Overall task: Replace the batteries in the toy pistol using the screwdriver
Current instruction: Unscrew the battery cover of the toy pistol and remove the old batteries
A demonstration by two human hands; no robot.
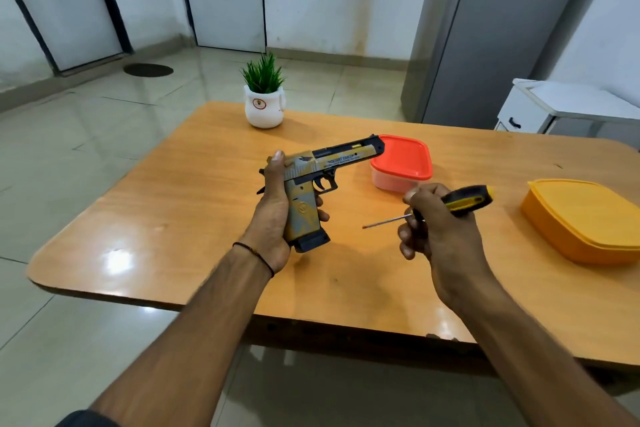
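Left hand grips toy pistol; right hand grips screwdriver (bare table between).

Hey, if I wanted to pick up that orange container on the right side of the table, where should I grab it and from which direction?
Take the orange container by its two long sides just under the lid's overhanging rim, coming down from above. It sits flat and closed on the table, wide and shallow, so the rim gives the fingers a ledge. Its right part runs out of frame.
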